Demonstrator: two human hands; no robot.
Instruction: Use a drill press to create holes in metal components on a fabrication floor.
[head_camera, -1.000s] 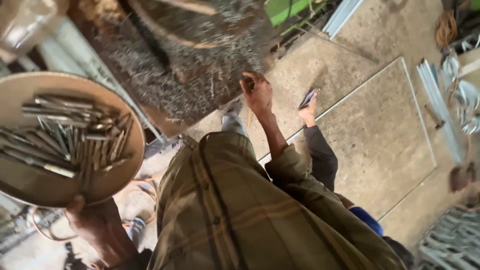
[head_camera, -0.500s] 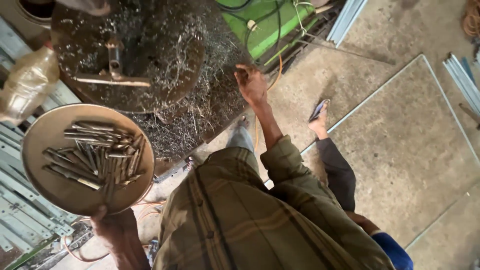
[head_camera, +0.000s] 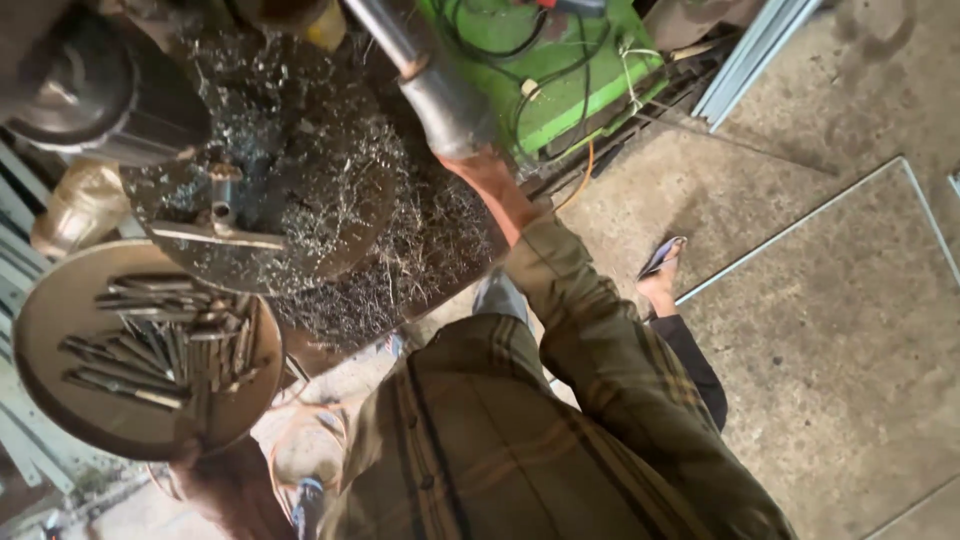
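**Tray of rods: held left, lever ahead of the right arm**

Item 1. Tray (head_camera: 40, 330): round, shallow, dull metal, in the lower left and nearest the body. It carries a loose heap of short grey rods (head_camera: 170, 345). Most lie with their long axis across the view and a few are crossed over them. The left hand (head_camera: 225, 485) sits under the near rim and bears the tray. Its fingers are hidden beneath the metal, so the grip is judged from the tray being carried, not seen.

Item 2. Sleeve (head_camera: 590, 330): olive checked cloth on the right arm, which stretches up and away from the body.

Item 3. Right hand (head_camera: 480, 170): only the wrist end shows, meeting the grey lever grip (head_camera: 450, 100). Whether the fingers are wrapped round it or spread cannot be told. The lever's long axis runs from upper left down to the wrist, almost in line with the forearm. This arm is the nearer one to it, and the tray hand is well apart.

Item 4. Round machine table (head_camera: 300, 190): dark, strewn with curly metal shavings, between tray and lever. A small T-shaped clamp (head_camera: 220, 215) stands on it.

Item 5. Foot (head_camera: 662, 270) in a sandal, on the concrete floor (head_camera: 830, 330).

Item 6. Green machine body (head_camera: 560, 70) with cables, farthest off.

Change noted: half a second ago the right hand was at the far edge of the shavings. It is now higher, at the lever. The tray has kept its place on the left, and the view has drawn closer to the machine.
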